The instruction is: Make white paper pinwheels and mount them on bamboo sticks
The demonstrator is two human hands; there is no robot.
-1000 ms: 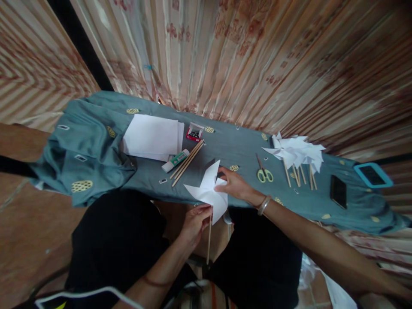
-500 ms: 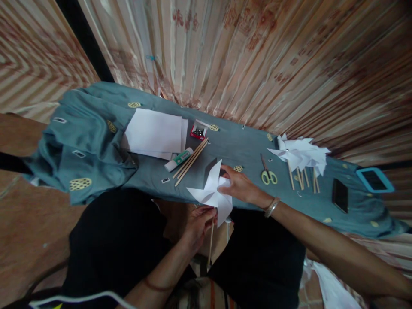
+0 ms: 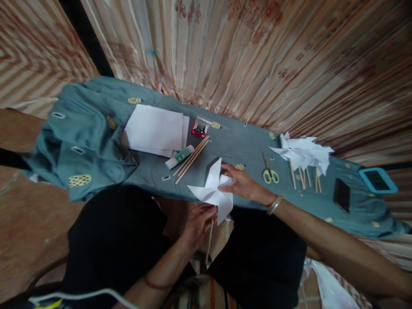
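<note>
A white paper pinwheel is held over the near edge of the cloth, its blades spread out. Below it, my left hand is closed around the thin wooden stick that hangs down from the pinwheel. My right hand grips the pinwheel's right side, thumb and fingers on a folded blade near the centre. Its fingertips are partly hidden by the paper. Just beyond lie several loose wooden sticks and a green and white glue stick.
The teal cloth bears a paper stack, a small red box of dark pins, green-handled scissors, several finished pinwheels, a phone and a blue-framed tablet. A curtain hangs behind.
Both hands keep nearly the same hold on the pinwheel and its stick. The view has shifted slightly; nothing was let go or picked up.
</note>
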